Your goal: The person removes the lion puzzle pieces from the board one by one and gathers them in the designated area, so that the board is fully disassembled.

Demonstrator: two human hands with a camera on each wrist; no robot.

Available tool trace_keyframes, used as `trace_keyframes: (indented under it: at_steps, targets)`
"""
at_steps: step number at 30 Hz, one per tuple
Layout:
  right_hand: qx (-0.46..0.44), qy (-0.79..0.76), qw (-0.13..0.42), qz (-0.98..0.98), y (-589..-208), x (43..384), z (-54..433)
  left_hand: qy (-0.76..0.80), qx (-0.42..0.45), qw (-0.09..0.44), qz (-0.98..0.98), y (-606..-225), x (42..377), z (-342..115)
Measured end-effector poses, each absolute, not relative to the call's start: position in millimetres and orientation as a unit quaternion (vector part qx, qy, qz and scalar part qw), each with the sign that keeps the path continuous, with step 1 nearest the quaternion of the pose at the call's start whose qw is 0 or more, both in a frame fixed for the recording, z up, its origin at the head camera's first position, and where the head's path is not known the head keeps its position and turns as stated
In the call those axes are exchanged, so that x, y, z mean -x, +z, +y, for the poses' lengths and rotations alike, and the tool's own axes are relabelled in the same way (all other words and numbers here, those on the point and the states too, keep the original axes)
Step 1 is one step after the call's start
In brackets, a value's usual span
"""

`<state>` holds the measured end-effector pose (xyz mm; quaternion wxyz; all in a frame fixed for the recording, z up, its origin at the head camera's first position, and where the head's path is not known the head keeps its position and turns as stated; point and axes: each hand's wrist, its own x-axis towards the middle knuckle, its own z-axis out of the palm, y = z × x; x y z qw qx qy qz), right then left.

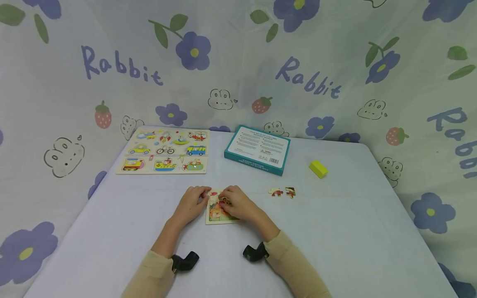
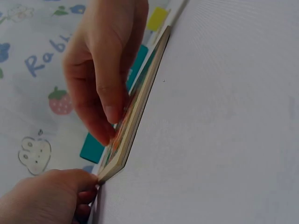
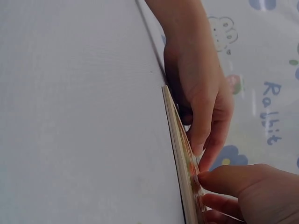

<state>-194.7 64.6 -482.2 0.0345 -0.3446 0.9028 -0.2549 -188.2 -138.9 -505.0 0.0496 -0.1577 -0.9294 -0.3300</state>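
Observation:
A small wooden jigsaw puzzle (image 1: 215, 212) in a pale frame lies flat on the table, its colourful picture partly covered by my right hand (image 1: 239, 203). That hand bends over the picture, thumb and fingertips pinching a jigsaw piece (image 1: 225, 200) against it. My left hand (image 1: 191, 203) grips the frame at its left edge near the far corner. In the left wrist view, the left thumb (image 2: 77, 177) meets the corner of the frame (image 2: 135, 119). Two loose jigsaw pieces (image 1: 290, 192) lie to the right of the puzzle.
Behind on the left lies a wooden vehicle puzzle board (image 1: 171, 157) with several pictured vehicles. A teal box (image 1: 257, 150) lies at the back middle. To its right is a yellow block (image 1: 318, 169). The white cloth (image 1: 354, 231) spreads around both arms, and a printed curtain hangs behind.

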Motion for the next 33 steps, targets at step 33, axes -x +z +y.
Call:
trace_keyframes:
  at_steps: [33]
  targets:
    - [0.235,-0.349,-0.064,0.905,-504.3,188.5,49.8,-0.348,0.152,0.055,-0.923,-503.9,190.1,-140.7]
